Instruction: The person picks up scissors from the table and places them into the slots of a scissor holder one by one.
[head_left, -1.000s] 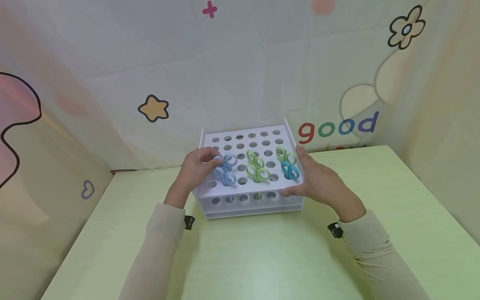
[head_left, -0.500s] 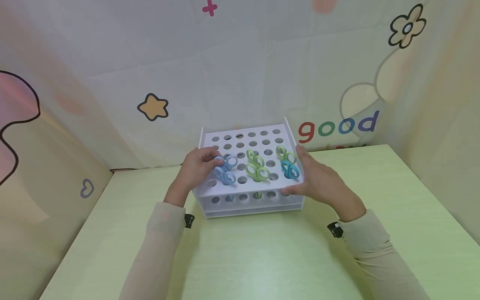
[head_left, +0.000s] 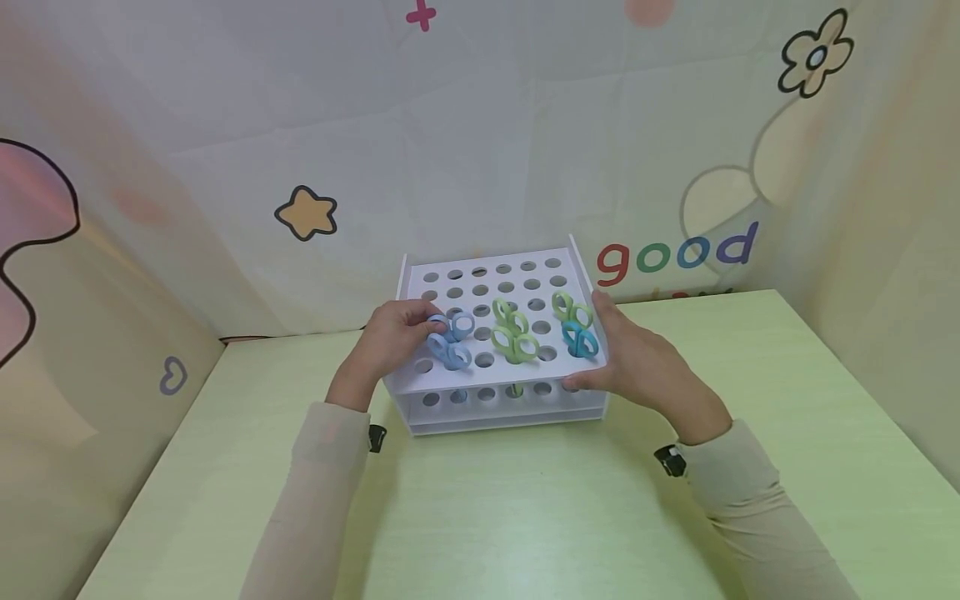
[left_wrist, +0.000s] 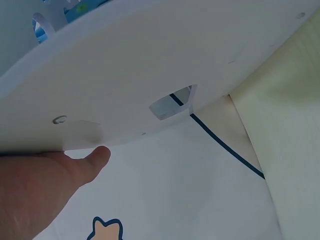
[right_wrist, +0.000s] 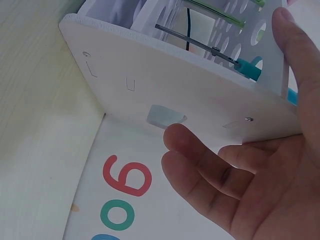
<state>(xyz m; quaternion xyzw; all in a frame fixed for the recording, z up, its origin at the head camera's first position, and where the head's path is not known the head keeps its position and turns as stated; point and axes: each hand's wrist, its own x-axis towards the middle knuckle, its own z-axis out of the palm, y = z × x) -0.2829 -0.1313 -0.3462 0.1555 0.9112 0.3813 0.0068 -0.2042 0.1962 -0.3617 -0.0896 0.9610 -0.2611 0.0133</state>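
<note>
A white rack (head_left: pixel 517 375) with rows of round holes stands on the table, several scissors upright in it, handles up. My left hand (head_left: pixel 390 337) pinches a handle loop of the rear light blue scissors (head_left: pixel 462 323). Just in front stands another pair of light blue scissors (head_left: pixel 450 354). Two pairs of green scissors (head_left: pixel 515 343) sit mid-rack. At the right are one more green pair (head_left: pixel 570 308) and teal scissors (head_left: pixel 580 340), whose blades show inside the rack in the right wrist view. My right hand (head_left: pixel 645 358) grips the rack's right side, thumb at the front edge.
The pale green tabletop (head_left: pixel 480 517) extends around the rack. Close behind it hangs a printed curtain (head_left: pixel 480 150), which also bounds both sides. An oblong slot (right_wrist: pixel 166 116) is cut in the rack's side panel.
My left hand and the rear light blue scissors have sunk very slightly toward the rack top. The right hand and the rack hold their place.
</note>
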